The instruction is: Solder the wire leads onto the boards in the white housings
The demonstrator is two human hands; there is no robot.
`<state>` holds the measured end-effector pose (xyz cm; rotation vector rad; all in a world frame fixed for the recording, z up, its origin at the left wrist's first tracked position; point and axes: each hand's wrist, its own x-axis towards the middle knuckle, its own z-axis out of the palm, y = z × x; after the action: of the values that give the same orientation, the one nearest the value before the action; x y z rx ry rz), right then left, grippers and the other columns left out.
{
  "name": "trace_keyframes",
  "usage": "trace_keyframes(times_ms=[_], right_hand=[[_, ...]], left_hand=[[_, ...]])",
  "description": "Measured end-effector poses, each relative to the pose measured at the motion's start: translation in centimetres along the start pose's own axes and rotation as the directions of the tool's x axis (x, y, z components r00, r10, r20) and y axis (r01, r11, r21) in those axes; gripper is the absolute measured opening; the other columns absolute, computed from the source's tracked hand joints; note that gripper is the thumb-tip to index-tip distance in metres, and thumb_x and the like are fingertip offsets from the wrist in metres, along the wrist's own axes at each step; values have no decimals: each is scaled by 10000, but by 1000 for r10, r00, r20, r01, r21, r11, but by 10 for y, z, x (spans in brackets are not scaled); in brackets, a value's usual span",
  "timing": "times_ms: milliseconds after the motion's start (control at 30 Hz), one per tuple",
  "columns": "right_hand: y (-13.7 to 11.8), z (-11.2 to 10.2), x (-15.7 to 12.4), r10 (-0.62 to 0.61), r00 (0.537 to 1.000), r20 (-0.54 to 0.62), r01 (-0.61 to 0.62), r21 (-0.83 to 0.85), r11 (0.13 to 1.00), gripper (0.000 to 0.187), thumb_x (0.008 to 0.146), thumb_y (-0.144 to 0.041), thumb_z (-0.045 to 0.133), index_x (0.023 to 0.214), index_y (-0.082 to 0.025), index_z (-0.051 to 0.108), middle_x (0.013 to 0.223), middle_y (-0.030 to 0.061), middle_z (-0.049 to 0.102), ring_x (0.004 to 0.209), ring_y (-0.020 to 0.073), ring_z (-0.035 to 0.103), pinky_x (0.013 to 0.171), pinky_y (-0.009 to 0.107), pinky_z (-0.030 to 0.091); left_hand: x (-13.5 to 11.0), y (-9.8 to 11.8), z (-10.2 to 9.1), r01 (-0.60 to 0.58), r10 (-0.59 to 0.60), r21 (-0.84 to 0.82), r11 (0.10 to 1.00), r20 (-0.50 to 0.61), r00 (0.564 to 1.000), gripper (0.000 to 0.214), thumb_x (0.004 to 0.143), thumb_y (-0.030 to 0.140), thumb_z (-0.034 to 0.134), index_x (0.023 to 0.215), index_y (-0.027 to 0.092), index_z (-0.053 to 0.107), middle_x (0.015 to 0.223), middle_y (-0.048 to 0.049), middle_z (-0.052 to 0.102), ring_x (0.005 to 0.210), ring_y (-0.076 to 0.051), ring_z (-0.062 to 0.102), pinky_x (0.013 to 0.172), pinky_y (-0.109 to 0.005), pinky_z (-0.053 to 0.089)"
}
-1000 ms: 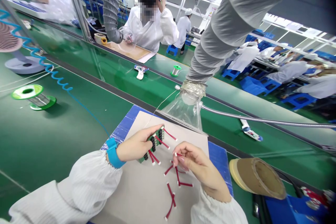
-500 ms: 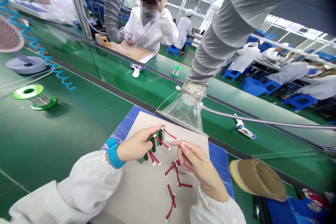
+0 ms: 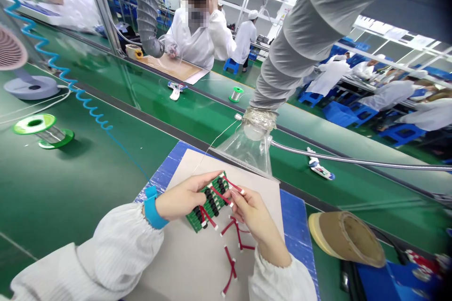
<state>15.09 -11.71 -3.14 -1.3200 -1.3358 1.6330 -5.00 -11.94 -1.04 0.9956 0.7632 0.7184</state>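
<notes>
My left hand (image 3: 181, 196) is closed on the upper left side of a green circuit board (image 3: 194, 222), with the thumb over its face. The board carries rows of black round parts. Several red cables with white plugs, one a red cable (image 3: 221, 196) near the middle, stick out from it. At the board's right edge, the thumb and fingers of my right hand (image 3: 252, 209) are pinched together and appear to grip that edge. Loose red cables (image 3: 231, 263) lie below on the grey sheet (image 3: 183, 263).
A clear fume hood (image 3: 247, 148) on a grey duct hangs just beyond the board. Solder wire spools (image 3: 44, 130) stand at the left, near a fan (image 3: 31, 87). At right is a brown cardboard roll (image 3: 348, 240). A person in white (image 3: 197, 33) sits across the bench.
The board has tilted so that its face shows more. My right hand has moved left and closed in on the board's right edge.
</notes>
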Motion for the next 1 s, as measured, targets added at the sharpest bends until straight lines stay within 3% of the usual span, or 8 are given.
trace_keyframes(times_ms=[167, 300, 467, 633, 1000], right_hand=[[-2, 11, -3, 34, 999, -8, -34, 68, 997, 568, 676, -731, 666, 702, -175, 554, 416, -103, 371, 321, 28, 254, 331, 190, 210], [-5, 12, -6, 60, 998, -5, -59, 114, 992, 555, 673, -715, 686, 724, -177, 561, 369, -110, 361, 290, 25, 228, 305, 178, 178], [-7, 13, -8, 72, 997, 0, -71, 151, 986, 546, 646, -693, 722, 699, -176, 556, 362, -114, 353, 299, 16, 207, 300, 165, 181], [-9, 13, -9, 75, 997, 15, -76, 172, 982, 524, 650, -667, 735, 687, -175, 558, 366, -120, 337, 309, 12, 194, 296, 157, 187], [-16, 14, -13, 77, 997, 23, -80, 188, 979, 520, 653, -666, 738, 688, -179, 557, 371, -129, 307, 323, 8, 174, 303, 146, 190]], left_hand=[[-2, 3, 4, -21, 17, 55, 998, 69, 997, 715, 566, 92, 443, 1264, 152, 583, 1116, -45, 677, 1050, -212, 609, 996, -372, 445], [-2, 5, 3, -75, 56, 173, 982, 108, 993, 580, 584, 79, 430, 1108, 153, 667, 1107, -48, 681, 1065, -217, 597, 1003, -364, 440], [-1, 5, 3, -141, 106, 215, 966, 165, 981, 566, 590, 78, 424, 1097, 164, 661, 1073, -39, 665, 978, -191, 593, 933, -336, 459], [-2, 9, 6, -90, 55, 199, 976, 175, 983, 588, 570, 80, 414, 1113, 164, 625, 996, -24, 650, 874, -159, 567, 803, -280, 452], [-2, 5, 4, -62, 26, 221, 973, 166, 986, 449, 642, 108, 461, 1063, 170, 604, 890, -18, 600, 827, -166, 546, 776, -284, 457]])
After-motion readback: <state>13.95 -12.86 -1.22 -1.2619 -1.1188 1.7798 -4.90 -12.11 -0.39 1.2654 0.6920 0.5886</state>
